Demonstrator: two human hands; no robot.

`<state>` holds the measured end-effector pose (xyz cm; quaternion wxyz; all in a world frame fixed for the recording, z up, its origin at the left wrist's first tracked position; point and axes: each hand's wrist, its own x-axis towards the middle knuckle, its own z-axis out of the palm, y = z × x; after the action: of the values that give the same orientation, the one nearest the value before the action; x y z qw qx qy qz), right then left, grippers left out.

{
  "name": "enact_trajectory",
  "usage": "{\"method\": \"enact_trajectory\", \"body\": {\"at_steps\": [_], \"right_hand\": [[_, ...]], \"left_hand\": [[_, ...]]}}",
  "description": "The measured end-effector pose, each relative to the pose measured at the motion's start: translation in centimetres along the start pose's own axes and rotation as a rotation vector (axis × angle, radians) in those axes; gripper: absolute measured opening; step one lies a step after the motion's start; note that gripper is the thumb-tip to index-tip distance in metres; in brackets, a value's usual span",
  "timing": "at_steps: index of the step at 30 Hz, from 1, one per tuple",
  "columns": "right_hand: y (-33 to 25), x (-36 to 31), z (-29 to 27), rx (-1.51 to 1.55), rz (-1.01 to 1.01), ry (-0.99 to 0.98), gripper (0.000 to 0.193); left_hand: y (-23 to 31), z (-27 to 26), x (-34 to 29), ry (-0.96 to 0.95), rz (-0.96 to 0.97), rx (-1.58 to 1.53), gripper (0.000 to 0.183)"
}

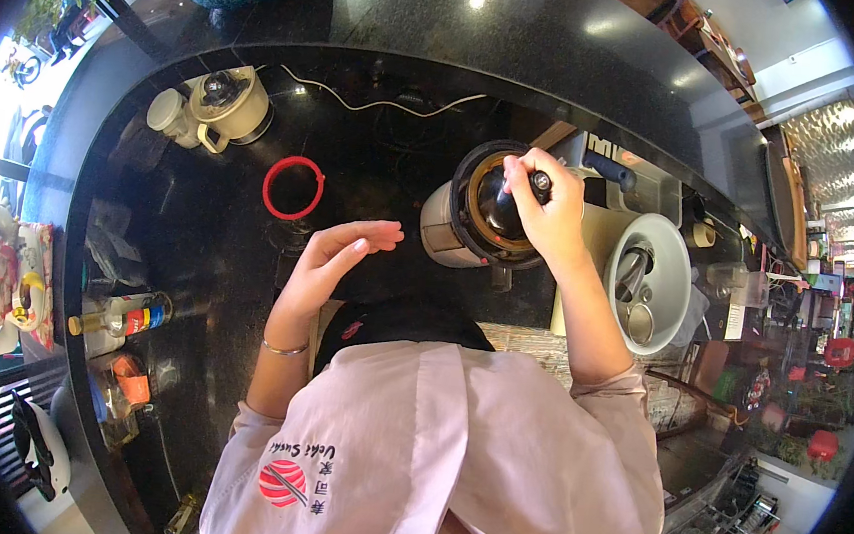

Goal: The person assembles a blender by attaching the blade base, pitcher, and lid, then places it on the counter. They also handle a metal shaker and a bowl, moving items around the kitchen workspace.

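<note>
In front of me, right of the middle, a light-bodied round pot (442,230) with a dark rim stands on the black counter. A dark, shiny lid (487,200) with a black knob sits over its mouth; whether it is fully seated I cannot tell. The fingers of my right hand (550,211) are closed around that knob. My left hand (335,260) hovers left of the pot with its fingers stretched out and nothing in them. Beyond it lies a red ring (269,186) on the dark surface.
To the right, a grey bowl (683,287) holds metal utensils. Behind it, a dark-handled tool (610,170) crosses a metal container (658,200). A cream lidded pot (243,124) and a white-lidded jar (168,113) stand far left. Bottles (132,318) line the left edge; a white cord (359,108) runs behind.
</note>
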<state>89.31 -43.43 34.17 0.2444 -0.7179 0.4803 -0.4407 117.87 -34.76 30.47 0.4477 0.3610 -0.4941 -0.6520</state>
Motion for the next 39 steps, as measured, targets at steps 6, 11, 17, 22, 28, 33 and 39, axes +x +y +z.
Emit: {"method": "enact_trajectory", "body": {"at_steps": [6, 11, 17, 22, 28, 33, 39], "right_hand": [[-1.5, 1.2, -3.9, -0.047, -0.246, -0.244, 0.026], [2.2, 2.5, -4.0, 0.536, -0.077, -0.471, 0.033], [0.7, 4.9, -2.5, 0.489, -0.043, -0.775, 0.038], [1.7, 4.2, -2.4, 0.48, 0.071, -0.777, 0.042], [1.3, 1.8, -1.6, 0.647, 0.111, -0.497, 0.054], [0.7, 1.3, -1.2, 0.612, 0.16, -0.411, 0.055], [0.0, 0.1, -0.8, 0.56, 0.237, -0.208, 0.057]], "left_hand": [[-0.3, 1.4, 1.9, -0.033, 0.075, 0.011, 0.038], [-0.8, 3.6, 6.2, -0.029, 0.275, 0.283, 0.066], [-0.8, 5.9, 10.5, -0.039, 0.535, 0.594, 0.094], [-1.8, 6.7, 11.2, -0.05, 0.512, 0.595, 0.093], [-1.4, 6.9, 11.0, -0.048, 0.491, 0.617, 0.091], [-1.7, 6.7, 11.2, -0.039, 0.498, 0.624, 0.09], [-1.6, 6.8, 11.5, -0.105, 0.477, 0.61, 0.09]]}}
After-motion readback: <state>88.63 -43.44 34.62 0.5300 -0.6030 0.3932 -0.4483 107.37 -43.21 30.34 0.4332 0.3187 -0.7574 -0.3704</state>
